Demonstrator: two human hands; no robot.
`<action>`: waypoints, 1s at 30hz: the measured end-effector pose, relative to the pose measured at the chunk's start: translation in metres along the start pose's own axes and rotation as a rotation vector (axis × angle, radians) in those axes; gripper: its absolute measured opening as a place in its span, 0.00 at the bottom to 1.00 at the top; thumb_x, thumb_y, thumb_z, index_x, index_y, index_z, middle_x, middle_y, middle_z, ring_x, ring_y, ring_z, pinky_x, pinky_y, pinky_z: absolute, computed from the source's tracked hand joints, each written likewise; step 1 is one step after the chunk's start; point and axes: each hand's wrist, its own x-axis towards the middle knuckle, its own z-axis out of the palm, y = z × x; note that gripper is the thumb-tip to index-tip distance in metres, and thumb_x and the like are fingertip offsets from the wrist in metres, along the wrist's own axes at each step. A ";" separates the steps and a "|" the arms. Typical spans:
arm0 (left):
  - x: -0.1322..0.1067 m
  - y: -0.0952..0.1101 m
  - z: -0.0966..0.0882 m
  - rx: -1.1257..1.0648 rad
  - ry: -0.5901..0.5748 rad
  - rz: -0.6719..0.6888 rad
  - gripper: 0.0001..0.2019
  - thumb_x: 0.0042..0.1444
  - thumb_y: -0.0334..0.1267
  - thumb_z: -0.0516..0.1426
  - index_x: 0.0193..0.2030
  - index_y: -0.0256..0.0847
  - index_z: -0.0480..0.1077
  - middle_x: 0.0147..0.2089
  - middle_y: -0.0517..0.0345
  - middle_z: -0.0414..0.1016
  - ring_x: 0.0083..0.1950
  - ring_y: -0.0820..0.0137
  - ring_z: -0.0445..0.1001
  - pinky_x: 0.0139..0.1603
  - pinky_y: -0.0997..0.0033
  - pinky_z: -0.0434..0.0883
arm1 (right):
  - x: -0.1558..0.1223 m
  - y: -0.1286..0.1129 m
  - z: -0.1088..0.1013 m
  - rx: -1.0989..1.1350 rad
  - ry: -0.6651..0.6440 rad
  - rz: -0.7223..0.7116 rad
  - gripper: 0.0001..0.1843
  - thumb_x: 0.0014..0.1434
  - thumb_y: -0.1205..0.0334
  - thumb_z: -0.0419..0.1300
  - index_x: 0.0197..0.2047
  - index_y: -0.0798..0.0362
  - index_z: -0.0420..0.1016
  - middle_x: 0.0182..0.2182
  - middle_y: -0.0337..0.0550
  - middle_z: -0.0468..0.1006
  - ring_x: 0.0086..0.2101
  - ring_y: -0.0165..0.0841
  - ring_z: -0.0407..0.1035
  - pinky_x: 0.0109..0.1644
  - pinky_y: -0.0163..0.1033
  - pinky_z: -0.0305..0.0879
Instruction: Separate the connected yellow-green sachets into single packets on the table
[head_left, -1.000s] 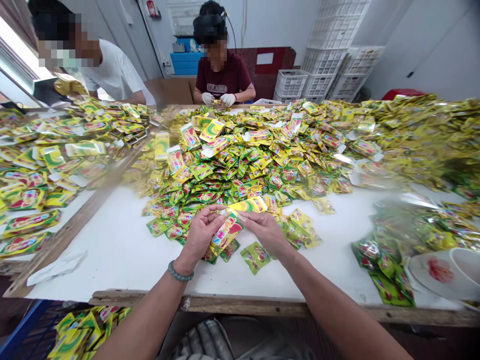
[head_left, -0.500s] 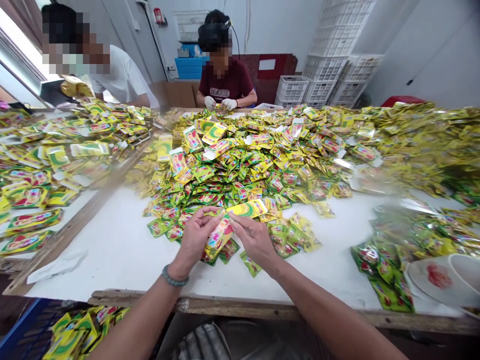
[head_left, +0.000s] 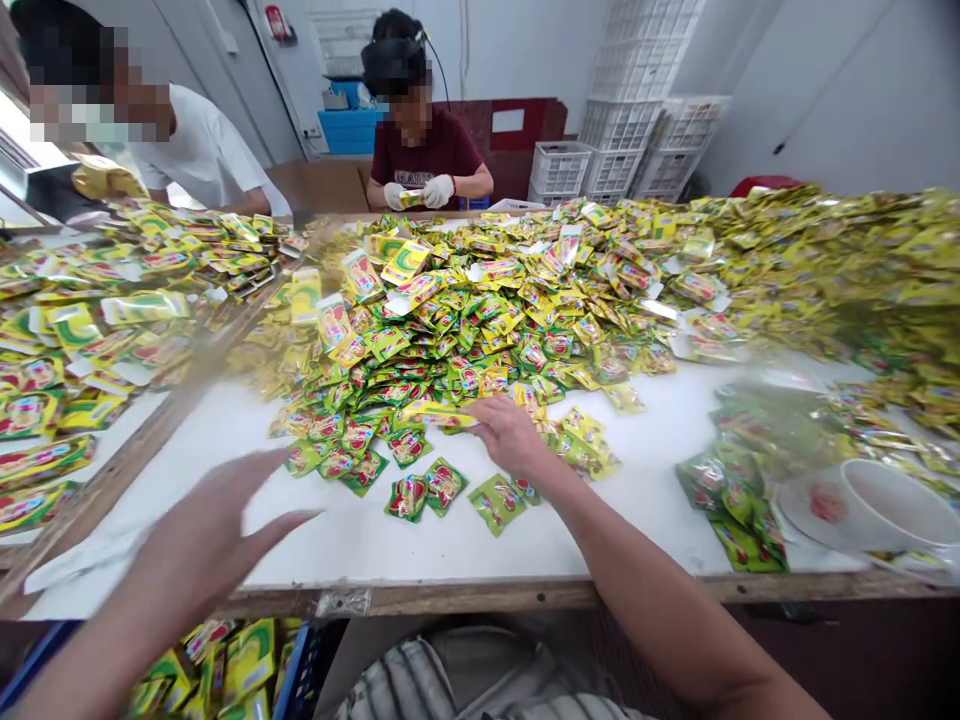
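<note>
My left hand (head_left: 214,530) is over the table's left front part, slightly blurred, with the thumb apart from the stretched fingers and nothing in it. My right hand (head_left: 510,435) pinches the end of a narrow yellow carton (head_left: 439,413) at the front of the heap. Beneath and around that carton lie small green and yellow sachets with red pictures. Several green sachets (head_left: 445,485) rest loose on the white tabletop (head_left: 360,550) between my hands.
A large heap of sachets and cartons (head_left: 465,320) covers the table's middle. A wooden strip (head_left: 142,440) borders another pile at left. A white bowl (head_left: 832,505) tilts at right. Below the front edge stands a blue basket (head_left: 296,665) of cartons. Two people work across the table.
My left hand has left the carton it held and swung down and left, now empty. My right hand still holds a yellow carton, turned edge-on. The view has shifted slightly right.
</note>
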 end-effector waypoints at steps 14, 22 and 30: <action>0.090 0.108 0.097 -1.024 -0.142 -0.157 0.17 0.47 0.48 0.65 0.41 0.41 0.77 0.35 0.57 0.79 0.35 0.64 0.73 0.34 0.71 0.68 | -0.014 0.045 -0.046 -0.468 -0.119 0.336 0.23 0.55 0.72 0.55 0.53 0.51 0.75 0.54 0.53 0.76 0.55 0.47 0.65 0.55 0.53 0.56; 0.083 0.106 0.106 -1.298 -0.342 -0.232 0.22 0.48 0.49 0.66 0.46 0.37 0.75 0.41 0.51 0.81 0.39 0.62 0.78 0.43 0.65 0.73 | -0.003 0.028 -0.034 0.060 0.392 0.436 0.15 0.63 0.54 0.53 0.37 0.53 0.78 0.34 0.48 0.80 0.37 0.40 0.72 0.46 0.45 0.64; 0.078 0.111 0.108 -1.319 -0.300 -0.194 0.23 0.50 0.49 0.65 0.51 0.39 0.76 0.51 0.50 0.80 0.49 0.59 0.76 0.48 0.64 0.73 | 0.004 -0.003 -0.006 0.843 0.288 0.496 0.22 0.47 0.40 0.66 0.31 0.51 0.71 0.28 0.37 0.71 0.29 0.32 0.68 0.38 0.43 0.73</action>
